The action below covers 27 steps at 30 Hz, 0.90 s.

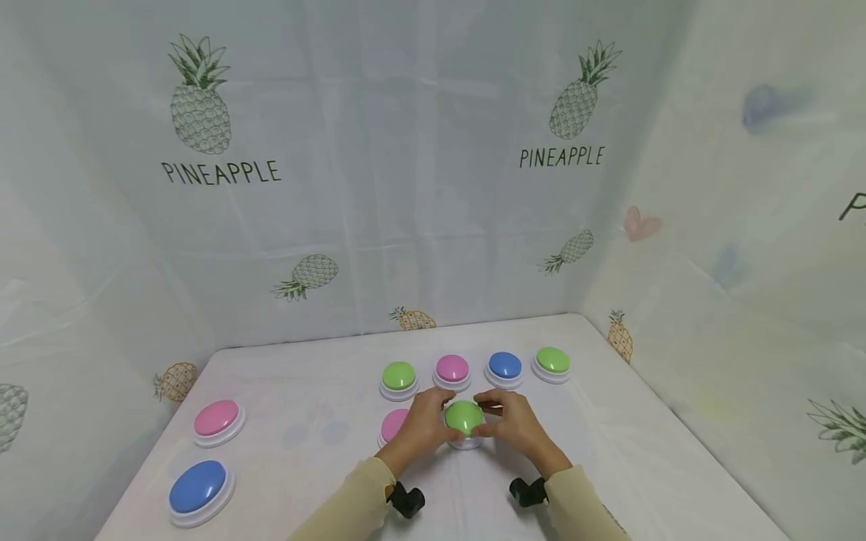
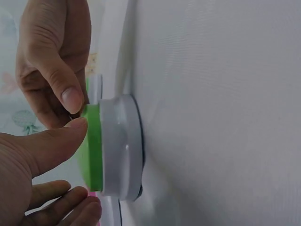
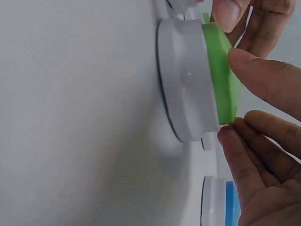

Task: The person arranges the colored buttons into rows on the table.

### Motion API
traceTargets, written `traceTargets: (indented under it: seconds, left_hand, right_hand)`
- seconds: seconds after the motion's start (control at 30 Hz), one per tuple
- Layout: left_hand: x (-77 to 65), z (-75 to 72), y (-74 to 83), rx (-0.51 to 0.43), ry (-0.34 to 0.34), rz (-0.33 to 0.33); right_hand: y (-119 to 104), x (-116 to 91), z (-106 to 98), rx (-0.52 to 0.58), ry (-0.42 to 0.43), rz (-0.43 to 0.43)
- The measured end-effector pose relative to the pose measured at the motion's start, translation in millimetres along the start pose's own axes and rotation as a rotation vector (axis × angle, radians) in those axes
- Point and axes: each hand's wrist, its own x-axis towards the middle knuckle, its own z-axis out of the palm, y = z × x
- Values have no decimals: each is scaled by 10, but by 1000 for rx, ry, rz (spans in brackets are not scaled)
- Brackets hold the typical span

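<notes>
A green push button (image 1: 464, 418) with a round white base (image 3: 188, 80) is between both hands, its base right at the white cloth. My left hand (image 1: 425, 422) holds the green dome from the left, thumb (image 2: 61, 143) at its near edge and the other fingers curved round the side. From the right, my right hand (image 1: 516, 425) grips the same dome with thumb (image 3: 268, 77) and fingertips at its rim. Both thumbs come close together on the near side. Just left of my left hand, a pink push button (image 1: 395, 424) is partly hidden by it.
Behind the hands stands a row of push buttons: green (image 1: 399, 376), pink (image 1: 452, 368), blue (image 1: 505, 365) and green (image 1: 552, 360). At the table's left side are a pink button (image 1: 216, 418) and a larger-looking blue one (image 1: 198, 487). Pineapple-printed cloth (image 1: 406, 188) hangs around the table.
</notes>
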Motion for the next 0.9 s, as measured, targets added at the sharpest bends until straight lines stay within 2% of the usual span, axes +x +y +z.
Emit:
traceTargets:
  seconds: [0.27, 0.43, 0.6, 0.9]
  left_hand:
    - [-51, -217, -97, -74, 20, -38]
    - [-123, -343, -138, -121, 51, -91]
    - [-210, -442, -217, -137, 87, -99]
    - [-406, -679, -378, -151, 159, -106]
  right_hand:
    - [-136, 110, 101, -27, 36, 0]
    - [-247, 174, 225, -10, 41, 1]
    - [-365, 257, 375, 7, 13, -14]
    - [-589, 408, 654, 38, -59, -93]
